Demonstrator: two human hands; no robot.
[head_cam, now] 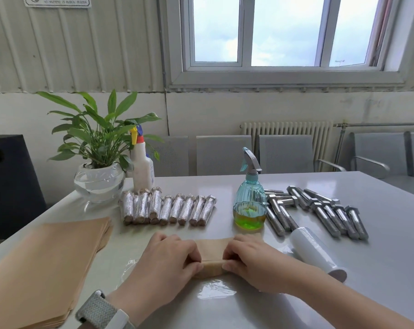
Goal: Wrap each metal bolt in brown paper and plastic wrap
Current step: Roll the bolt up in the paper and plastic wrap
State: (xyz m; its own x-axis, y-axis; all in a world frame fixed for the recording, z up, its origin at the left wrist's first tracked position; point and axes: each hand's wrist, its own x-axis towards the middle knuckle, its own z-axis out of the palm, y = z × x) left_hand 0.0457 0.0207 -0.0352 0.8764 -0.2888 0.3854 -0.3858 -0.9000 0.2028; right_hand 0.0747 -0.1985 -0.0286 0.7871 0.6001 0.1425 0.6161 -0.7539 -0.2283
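At the far left of the white table [343,276] we see a stack of brown paper sheets [44,264], its near corner reaching the table's edge. Behind it stands a potted plant [99,148] in a glass bowl, with a white spray bottle [143,165] just to its right. In front of that bottle lies a row of wrapped bolts [169,210], side by side, their plastic wrap shiny over brown paper.

Near the table's front edge, our left hand [168,260], a watch [101,312] on its wrist, has its fingers curled over the left end of a brown paper roll [211,256], thumb tucked under the near side. Our right hand [253,260] grips the right end of the same roll in the same way, fingers bent over the top. Whether a bolt sits inside the roll we cannot tell. The roll rests on a sheet of clear plastic wrap [213,290] spread on the table beneath both hands.

Behind the right hand stands a teal spray bottle [249,203] holding green-yellow liquid. To its right lies a pile of bare metal bolts [320,212], some crossing each other. Just in front of them lies a roll of plastic wrap [316,251], near our right forearm.
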